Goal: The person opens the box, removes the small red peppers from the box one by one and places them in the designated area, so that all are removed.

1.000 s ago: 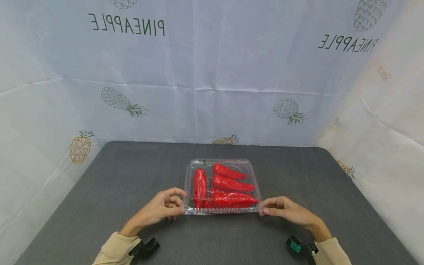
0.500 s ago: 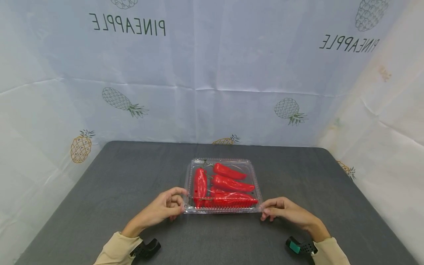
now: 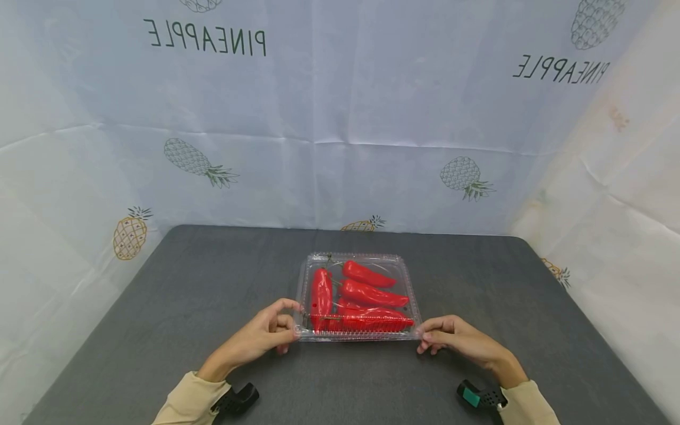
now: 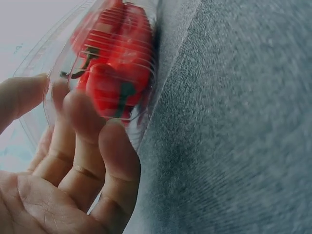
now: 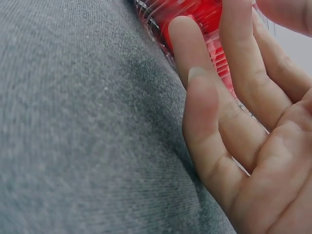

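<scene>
A clear plastic clamshell container [image 3: 401,277] lies on the grey table, with several red peppers [image 3: 374,293] showing through its top. One pepper lies lengthwise at the left; the others point right. At the near left corner, my left hand [image 3: 262,333] pinches the rim, its index finger stretched along the side. My right hand [image 3: 464,339] pinches the near right corner between thumb and fingers. In the left wrist view, the thumb [image 4: 24,95] meets the plastic edge opposite the curled fingertips. The right wrist view has the fingers [image 5: 195,97] close against the ridged side; the thumb is partly cut off.
The grey table [image 3: 212,260] has rounded far corners. Behind it and at both sides hangs a pale cloth [image 3: 340,94] printed with pineapples and mirrored lettering. A black band [image 3: 236,400] sits on the left wrist, and another band [image 3: 480,394] with a green patch on the right.
My left hand has edged slightly right along the container's corner. The right hand's lower fingers have shifted a little. The container and peppers stay almost in place.
</scene>
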A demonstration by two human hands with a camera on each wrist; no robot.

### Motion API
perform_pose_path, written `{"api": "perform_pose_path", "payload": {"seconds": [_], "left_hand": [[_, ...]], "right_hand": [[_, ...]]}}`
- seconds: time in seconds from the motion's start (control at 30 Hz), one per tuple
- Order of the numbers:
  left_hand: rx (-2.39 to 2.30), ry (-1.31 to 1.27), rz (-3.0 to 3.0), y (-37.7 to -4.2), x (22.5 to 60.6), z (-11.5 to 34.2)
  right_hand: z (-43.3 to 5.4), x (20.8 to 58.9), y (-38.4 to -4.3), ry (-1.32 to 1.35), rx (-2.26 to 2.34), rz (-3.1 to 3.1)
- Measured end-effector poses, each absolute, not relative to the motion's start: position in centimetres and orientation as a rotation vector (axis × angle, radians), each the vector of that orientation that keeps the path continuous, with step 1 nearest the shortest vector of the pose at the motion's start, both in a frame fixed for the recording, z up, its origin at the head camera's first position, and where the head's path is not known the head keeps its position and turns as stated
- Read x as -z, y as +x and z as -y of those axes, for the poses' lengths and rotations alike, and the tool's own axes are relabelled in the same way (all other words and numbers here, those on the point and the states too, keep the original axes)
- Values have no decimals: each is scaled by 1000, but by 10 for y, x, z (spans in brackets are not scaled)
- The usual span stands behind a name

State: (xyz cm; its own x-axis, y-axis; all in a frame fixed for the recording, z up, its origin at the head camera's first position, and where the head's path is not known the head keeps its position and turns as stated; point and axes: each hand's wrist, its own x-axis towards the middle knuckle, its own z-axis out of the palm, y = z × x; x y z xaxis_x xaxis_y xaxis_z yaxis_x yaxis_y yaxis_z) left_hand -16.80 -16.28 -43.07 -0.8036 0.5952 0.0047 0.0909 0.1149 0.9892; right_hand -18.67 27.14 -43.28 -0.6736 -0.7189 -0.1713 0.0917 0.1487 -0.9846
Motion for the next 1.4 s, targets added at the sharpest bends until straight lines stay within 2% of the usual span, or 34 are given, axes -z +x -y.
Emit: {"api": "perform_pose_path", "payload": {"seconds": [0.93, 1.4], "left_hand": [[-1785, 686, -2003, -166, 432, 156], [-1760, 647, -2028, -165, 431, 157]], "right_hand": [[-266, 432, -185, -593, 1612, -1762], [-262, 448, -187, -689, 1749, -1567]]}}
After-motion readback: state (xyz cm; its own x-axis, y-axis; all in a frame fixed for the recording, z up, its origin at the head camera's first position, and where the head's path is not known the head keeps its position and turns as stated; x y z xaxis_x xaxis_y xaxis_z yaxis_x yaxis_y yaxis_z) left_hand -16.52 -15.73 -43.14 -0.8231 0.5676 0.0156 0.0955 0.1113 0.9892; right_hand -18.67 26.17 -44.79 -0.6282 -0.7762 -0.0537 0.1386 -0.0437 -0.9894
